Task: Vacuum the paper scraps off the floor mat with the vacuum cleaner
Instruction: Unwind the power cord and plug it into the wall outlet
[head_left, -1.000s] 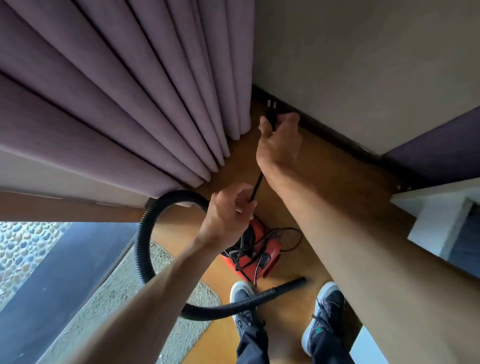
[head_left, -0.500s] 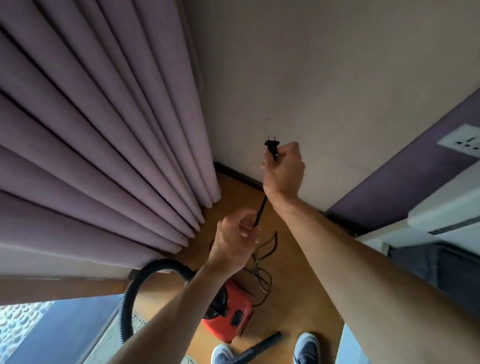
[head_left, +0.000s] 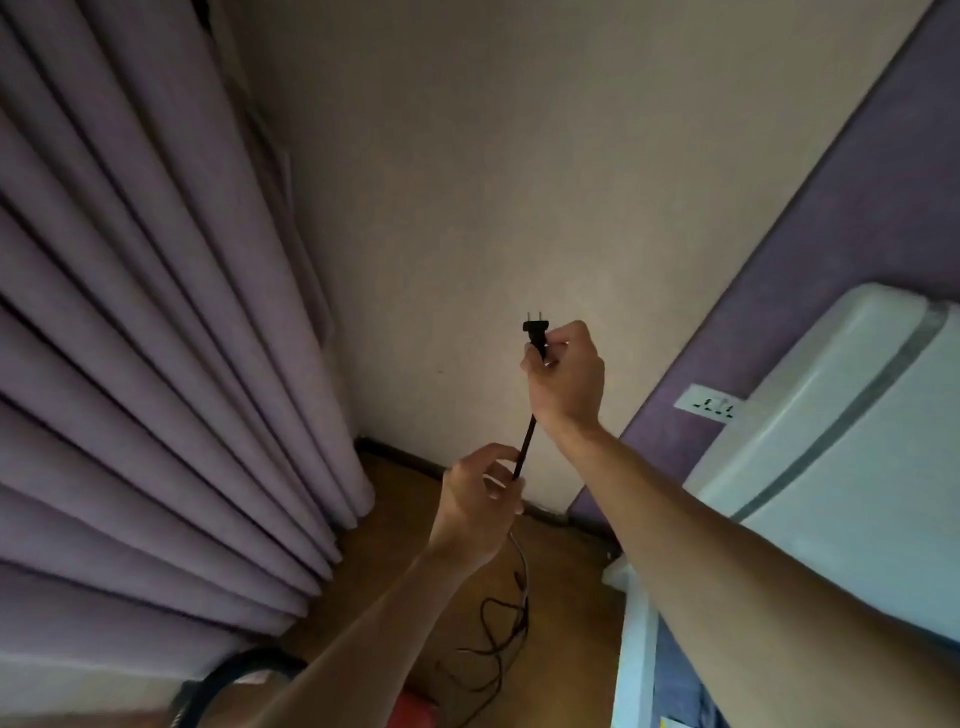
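My right hand (head_left: 566, 379) pinches the black two-pin plug (head_left: 535, 328) of the vacuum's power cord, prongs pointing up in front of the beige wall. Lower down, my left hand (head_left: 478, 499) is closed around the black cord (head_left: 524, 441), which runs taut between both hands. Below the left hand the loose cord (head_left: 498, 639) lies coiled on the wooden floor. Only a sliver of the red vacuum cleaner (head_left: 413, 709) and a bend of its black ribbed hose (head_left: 228, 675) show at the bottom edge. The floor mat and paper scraps are out of view.
Purple pleated curtains (head_left: 156, 364) fill the left side. A white wall socket (head_left: 706, 404) sits on the purple wall panel at the right, just above a white appliance (head_left: 841, 457). A dark skirting board (head_left: 405, 457) runs along the wall base.
The view has tilted upward, so the vacuum, hose and my shoes have dropped out of the bottom. Both hands have risen with the plug and cord, and the wall socket has come into view.
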